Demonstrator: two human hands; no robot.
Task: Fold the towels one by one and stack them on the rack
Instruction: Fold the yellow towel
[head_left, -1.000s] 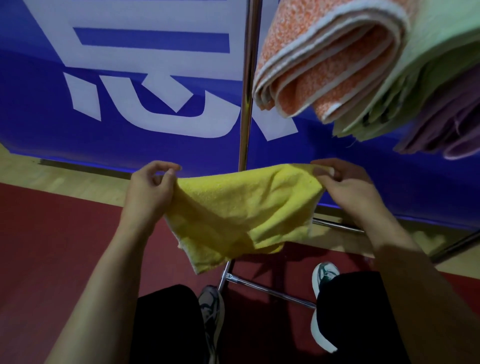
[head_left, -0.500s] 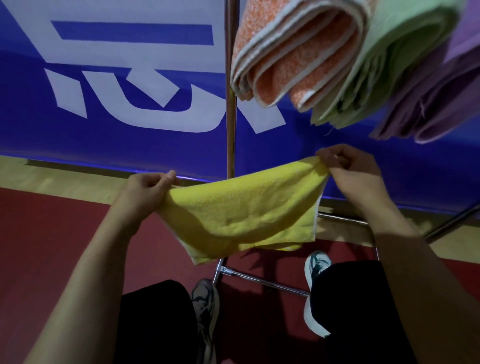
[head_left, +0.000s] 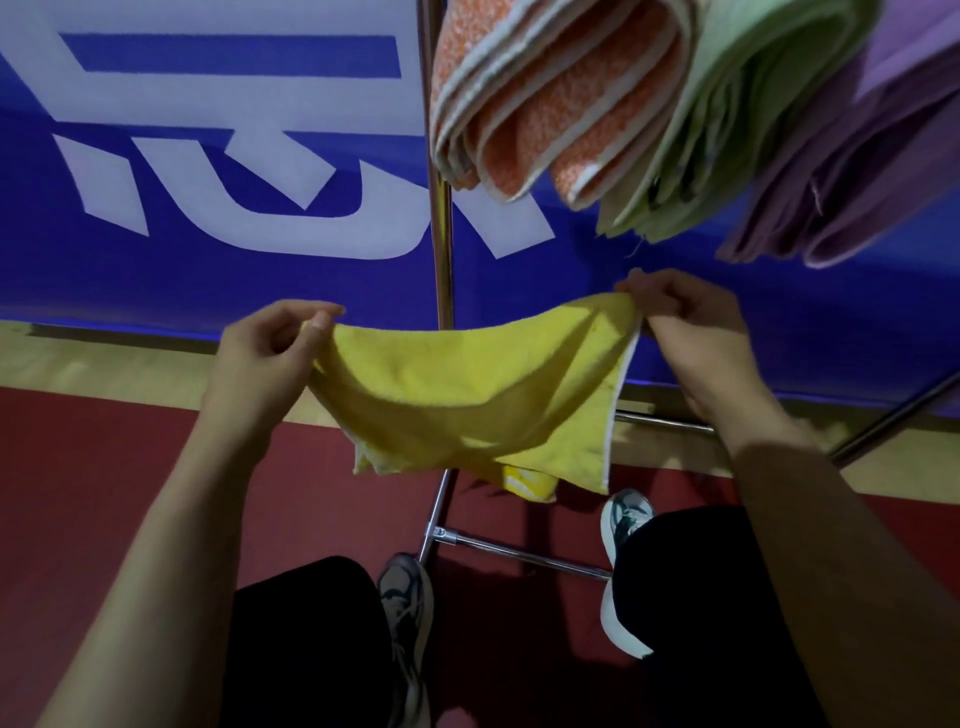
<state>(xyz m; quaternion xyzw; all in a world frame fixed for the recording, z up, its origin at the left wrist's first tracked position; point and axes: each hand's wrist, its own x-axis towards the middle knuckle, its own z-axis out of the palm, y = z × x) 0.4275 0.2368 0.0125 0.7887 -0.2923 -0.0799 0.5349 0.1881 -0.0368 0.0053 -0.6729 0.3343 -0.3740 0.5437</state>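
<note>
1. The yellow towel (head_left: 467, 395) sags in the air between both hands, above the shoes (head_left: 405, 597); the left hand (head_left: 265, 353) pinches one top corner, the right hand (head_left: 680, 317) the other, fingers curled; a loose pinch could drop it
2. Its lower layers look uneven, so the fold may skew
3. The orange towel (head_left: 550, 98), the green towel (head_left: 727, 130) and the purple towel (head_left: 857, 171) overhang the rack (head_left: 439, 218); a careless placement might topple them

The purple towels (head_left: 857, 171) run off the right edge; the yellow towel (head_left: 467, 395) hides part of the rack pole (head_left: 439, 208).
</note>
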